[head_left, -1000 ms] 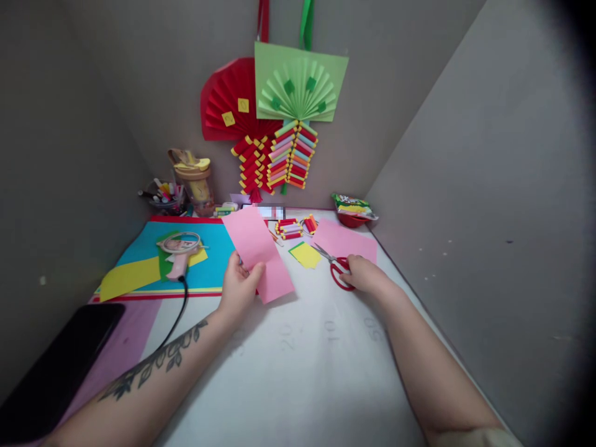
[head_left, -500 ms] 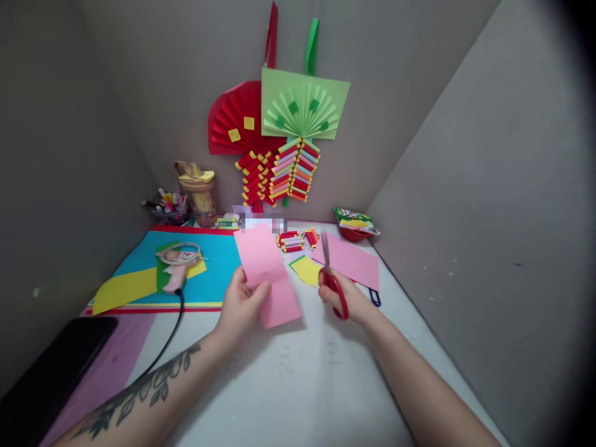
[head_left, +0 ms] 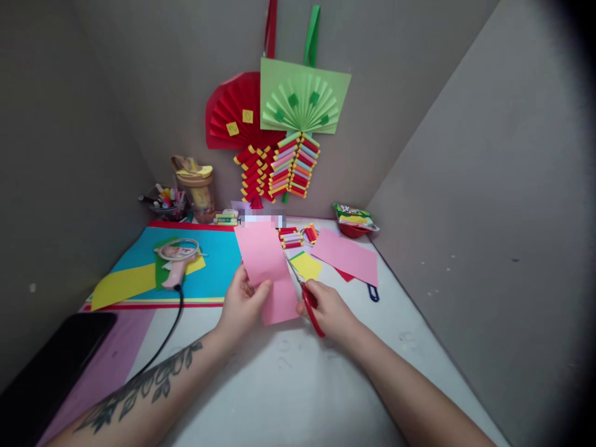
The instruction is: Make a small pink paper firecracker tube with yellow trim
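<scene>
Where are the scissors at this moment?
In the head view, below and slightly right of centre, the scissors are in the right hand, at the right edge of the pink paper held by the left hand.

Soft, dim light; black upper-right corner.

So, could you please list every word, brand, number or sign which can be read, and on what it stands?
"2": left yellow square on the red fan.
"0": right yellow square, same fan.
"20": probably, faint on the table; other marks there are too faint.
Too small or blurred: print on the green packet, bottle and pink tool.
None seen on the pink paper or scissors.
</scene>
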The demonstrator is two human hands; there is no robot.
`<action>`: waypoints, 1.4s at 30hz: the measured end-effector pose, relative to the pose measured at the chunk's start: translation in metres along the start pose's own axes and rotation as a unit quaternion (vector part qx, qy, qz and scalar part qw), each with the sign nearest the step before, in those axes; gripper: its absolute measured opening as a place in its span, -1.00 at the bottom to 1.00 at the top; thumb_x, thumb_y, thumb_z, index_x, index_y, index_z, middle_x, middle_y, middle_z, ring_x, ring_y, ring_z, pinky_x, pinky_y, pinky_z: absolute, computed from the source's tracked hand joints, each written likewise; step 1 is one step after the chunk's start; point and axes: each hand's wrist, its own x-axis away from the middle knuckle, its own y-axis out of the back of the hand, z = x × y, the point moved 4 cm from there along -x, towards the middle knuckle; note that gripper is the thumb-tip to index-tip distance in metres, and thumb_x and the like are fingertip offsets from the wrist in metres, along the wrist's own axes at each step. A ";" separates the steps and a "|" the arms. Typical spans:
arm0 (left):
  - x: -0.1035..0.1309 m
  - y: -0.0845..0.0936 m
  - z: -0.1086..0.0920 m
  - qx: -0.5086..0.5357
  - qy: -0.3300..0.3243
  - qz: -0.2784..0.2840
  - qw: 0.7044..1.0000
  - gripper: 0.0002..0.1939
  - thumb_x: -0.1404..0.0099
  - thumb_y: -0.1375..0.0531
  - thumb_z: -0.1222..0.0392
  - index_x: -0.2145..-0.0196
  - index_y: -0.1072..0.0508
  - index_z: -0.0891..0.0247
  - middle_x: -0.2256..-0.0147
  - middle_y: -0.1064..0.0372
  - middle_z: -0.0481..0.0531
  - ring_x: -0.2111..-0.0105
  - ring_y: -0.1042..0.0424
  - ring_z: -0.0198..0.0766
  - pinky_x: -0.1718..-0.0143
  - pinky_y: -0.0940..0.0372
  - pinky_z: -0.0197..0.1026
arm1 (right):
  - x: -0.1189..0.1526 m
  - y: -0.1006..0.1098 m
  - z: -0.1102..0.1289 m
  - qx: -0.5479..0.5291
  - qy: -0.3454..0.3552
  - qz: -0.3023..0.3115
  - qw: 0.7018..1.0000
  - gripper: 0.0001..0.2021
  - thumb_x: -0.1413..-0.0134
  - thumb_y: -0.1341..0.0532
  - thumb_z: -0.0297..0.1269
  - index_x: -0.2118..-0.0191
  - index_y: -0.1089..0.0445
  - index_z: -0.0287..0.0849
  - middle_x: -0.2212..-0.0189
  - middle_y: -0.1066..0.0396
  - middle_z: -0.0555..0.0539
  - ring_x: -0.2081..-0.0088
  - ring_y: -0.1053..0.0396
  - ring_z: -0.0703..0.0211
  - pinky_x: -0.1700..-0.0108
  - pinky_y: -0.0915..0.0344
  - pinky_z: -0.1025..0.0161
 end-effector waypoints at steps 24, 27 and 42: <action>0.004 0.000 0.007 -0.017 -0.002 -0.002 1.000 -0.59 -0.11 -0.25 0.14 0.09 -0.27 0.24 0.17 -0.44 0.12 0.25 -0.46 -0.20 0.30 -0.35 -0.24 | 0.002 -0.006 0.002 -0.009 -0.010 -0.008 1.000 -0.90 0.07 -0.12 -0.42 0.44 -0.15 -0.11 0.44 -0.46 0.03 0.37 -0.36 0.20 0.32 -0.18 0.31; 0.005 0.000 0.007 -0.022 0.001 -0.006 1.000 -0.59 -0.11 -0.25 0.15 0.09 -0.28 0.24 0.16 -0.44 0.11 0.23 -0.46 -0.20 0.28 -0.35 -0.23 | 0.002 -0.006 0.004 -0.020 -0.009 -0.007 1.000 -0.88 0.08 -0.11 -0.45 0.45 -0.14 -0.11 0.47 -0.47 0.04 0.37 -0.36 0.20 0.32 -0.19 0.32; 0.007 -0.002 0.006 -0.007 0.026 -0.008 1.000 -0.58 -0.10 -0.26 0.14 0.09 -0.27 0.23 0.14 -0.43 0.12 0.20 -0.45 -0.18 0.24 -0.34 -0.18 | 0.003 -0.006 0.006 -0.020 -0.006 -0.010 1.000 -0.90 0.04 -0.12 -0.41 0.45 -0.16 -0.12 0.46 -0.46 0.01 0.39 -0.36 0.20 0.33 -0.19 0.31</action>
